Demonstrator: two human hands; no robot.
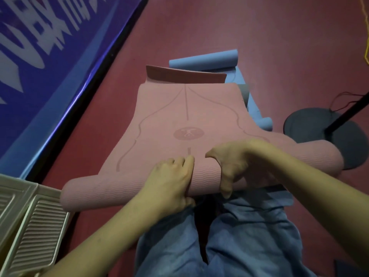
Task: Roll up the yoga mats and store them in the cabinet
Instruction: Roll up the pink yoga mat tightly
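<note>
A pale ribbed cabinet [30, 222] is seen at eight o'clock on the red floor [259, 37]. The pink yoga mat [179, 116], half rolled at centre, is gripped by the left hand [171, 182] and right hand [229, 168], fingers curled round the roll. Soft, light foam is judged springy; mid-roll holds suit. A blue mat [205, 59] lies beneath, toward twelve o'clock.
</note>
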